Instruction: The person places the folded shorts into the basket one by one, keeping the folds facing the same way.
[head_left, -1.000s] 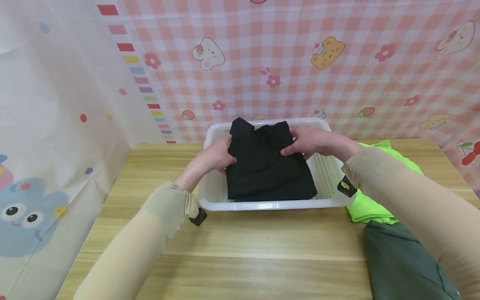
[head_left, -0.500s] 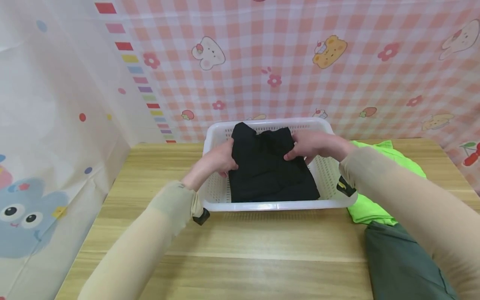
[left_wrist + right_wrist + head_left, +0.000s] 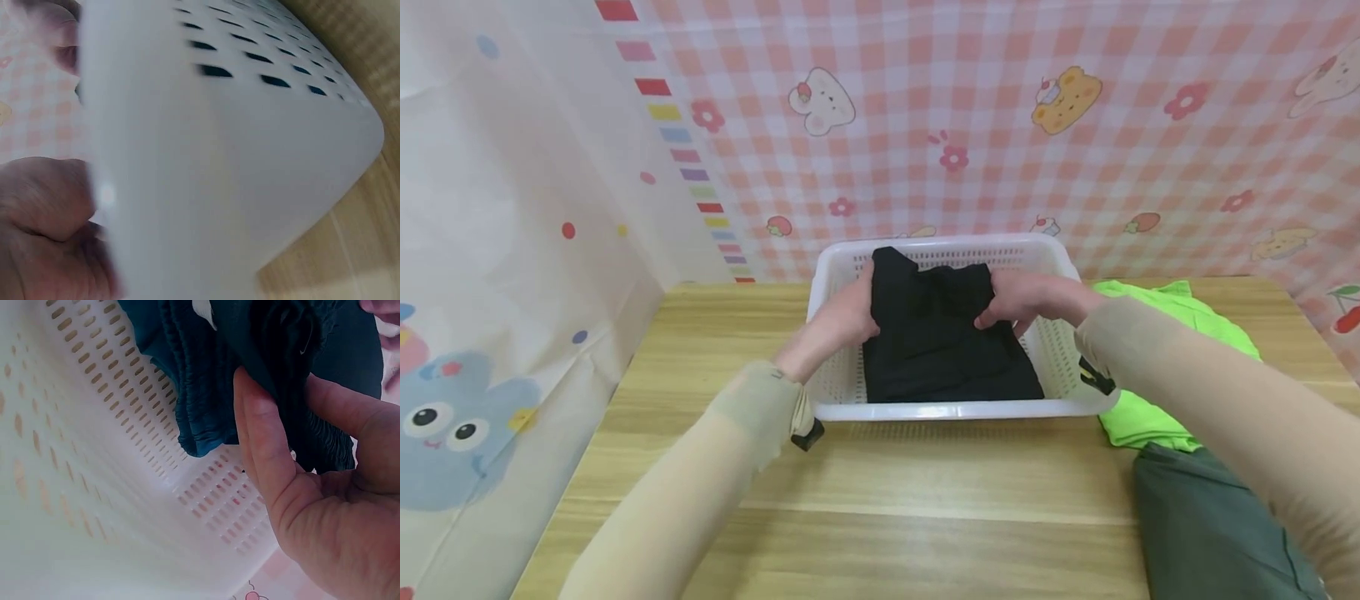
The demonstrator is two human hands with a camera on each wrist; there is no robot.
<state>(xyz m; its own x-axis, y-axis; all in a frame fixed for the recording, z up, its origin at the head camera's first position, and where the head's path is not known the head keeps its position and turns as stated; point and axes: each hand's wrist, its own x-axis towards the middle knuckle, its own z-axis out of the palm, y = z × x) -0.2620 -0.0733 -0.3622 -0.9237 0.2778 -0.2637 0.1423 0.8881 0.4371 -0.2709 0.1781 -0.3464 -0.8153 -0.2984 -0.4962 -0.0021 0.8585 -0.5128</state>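
A folded black garment (image 3: 943, 342) lies inside a white perforated basket (image 3: 940, 410), its back part bunched up. My left hand (image 3: 844, 315) grips its left edge, thumb on the near side. At the right edge my right hand (image 3: 1026, 298) pinches the cloth between thumb and fingers. The right wrist view shows gathered, frayed-looking fabric (image 3: 250, 381) in that hand (image 3: 325, 487), with more folds below it. In the left wrist view the basket wall (image 3: 175, 156) hides the garment and most of my left hand (image 3: 44, 219).
A bright green cloth (image 3: 1150, 417) lies to the right of the basket, with a dark grey-green folded cloth (image 3: 1210, 525) in front of it. All rest on a wooden table (image 3: 925, 517). A checked curtain (image 3: 925, 125) hangs close behind the basket.
Both hands have lowered the black garment slightly into the basket and shifted it a little to the right. Their hold on it looks the same. The cloths on the right have stayed put.
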